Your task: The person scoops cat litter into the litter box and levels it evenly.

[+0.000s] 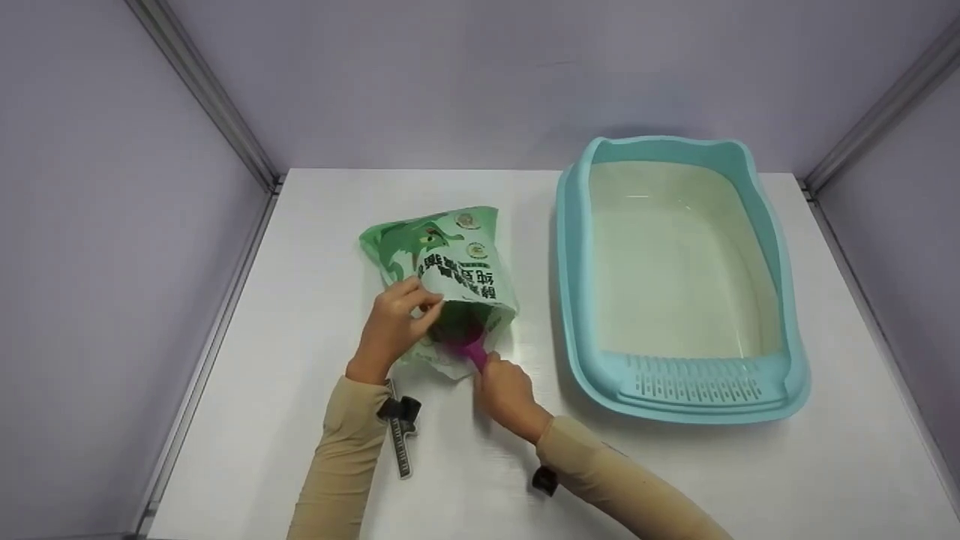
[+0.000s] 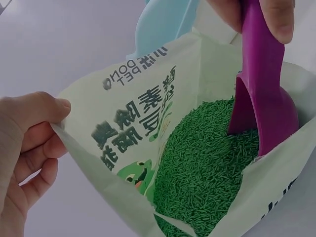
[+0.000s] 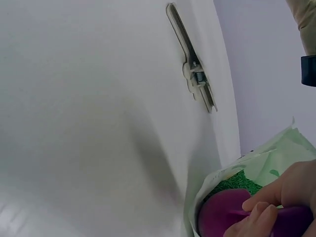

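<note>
A green and white cat litter bag (image 1: 465,262) lies on the table with its mouth facing me. My left hand (image 1: 399,319) pinches the edge of the bag's mouth between thumb and fingers, holding it apart. Green litter pellets (image 2: 202,173) fill the inside in the left wrist view. My right hand (image 1: 511,394) grips the handle of a purple scoop (image 2: 264,84). The scoop's head is inside the bag, its front edge touching the pellets. In the right wrist view, the scoop (image 3: 222,212) shows from behind at the bag's opening.
On the right stands a light blue litter tray (image 1: 574,300) with a slotted front step (image 1: 697,379). A long sealing clip (image 1: 402,450) lies on the table beside my left wrist. Walls (image 1: 480,90) close off the back and both sides.
</note>
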{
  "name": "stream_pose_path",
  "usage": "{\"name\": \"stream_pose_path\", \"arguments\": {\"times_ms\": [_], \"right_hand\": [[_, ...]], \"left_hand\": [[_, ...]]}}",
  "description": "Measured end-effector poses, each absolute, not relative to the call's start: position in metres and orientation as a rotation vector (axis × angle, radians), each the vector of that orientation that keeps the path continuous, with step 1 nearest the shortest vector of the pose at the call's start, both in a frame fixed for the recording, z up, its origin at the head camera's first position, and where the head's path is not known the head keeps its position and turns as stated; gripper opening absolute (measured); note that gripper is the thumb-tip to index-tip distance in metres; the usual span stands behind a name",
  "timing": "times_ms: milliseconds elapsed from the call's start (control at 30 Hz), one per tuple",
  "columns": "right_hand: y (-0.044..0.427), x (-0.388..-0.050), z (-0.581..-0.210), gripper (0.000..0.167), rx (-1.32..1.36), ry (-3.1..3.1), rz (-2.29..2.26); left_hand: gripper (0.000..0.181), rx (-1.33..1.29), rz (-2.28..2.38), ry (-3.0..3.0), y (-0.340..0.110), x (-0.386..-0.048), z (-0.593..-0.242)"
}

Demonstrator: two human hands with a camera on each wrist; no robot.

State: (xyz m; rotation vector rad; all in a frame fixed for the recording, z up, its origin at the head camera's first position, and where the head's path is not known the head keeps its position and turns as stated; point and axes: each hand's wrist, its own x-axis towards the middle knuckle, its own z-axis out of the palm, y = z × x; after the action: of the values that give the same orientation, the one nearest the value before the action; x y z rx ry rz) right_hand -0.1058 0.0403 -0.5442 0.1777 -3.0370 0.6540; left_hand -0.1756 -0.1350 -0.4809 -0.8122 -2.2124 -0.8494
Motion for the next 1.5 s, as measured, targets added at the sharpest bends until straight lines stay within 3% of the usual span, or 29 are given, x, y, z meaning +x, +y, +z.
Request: {"name": "stream_pose_path", "arguments": {"times_ms": [200,467,867,1500], "right_hand": [[0.050,-0.101,-0.563,0.024,0.130,-3.048,0.731],[0.060,-0.094,-0.587,0.018,0.175,-3.004,0.806],[0.069,-0.099,-0.594,0.013,0.090,-3.005,1.103],[0.096,-0.092,-0.592,0.011,0.281,-2.892,1.202]], "left_hand": [[0.005,-0.811,-0.864,-2.214,-0.136,-0.175,-0.481],[0.004,-0.788,-0.874,-2.245,-0.135,-0.173,-0.480],[0.005,-0.799,-0.859,-2.239,-0.135,-0.172,-0.480],[0.005,-0.806,-0.870,-2.243,-0.136,-0.172,-0.478]]}}
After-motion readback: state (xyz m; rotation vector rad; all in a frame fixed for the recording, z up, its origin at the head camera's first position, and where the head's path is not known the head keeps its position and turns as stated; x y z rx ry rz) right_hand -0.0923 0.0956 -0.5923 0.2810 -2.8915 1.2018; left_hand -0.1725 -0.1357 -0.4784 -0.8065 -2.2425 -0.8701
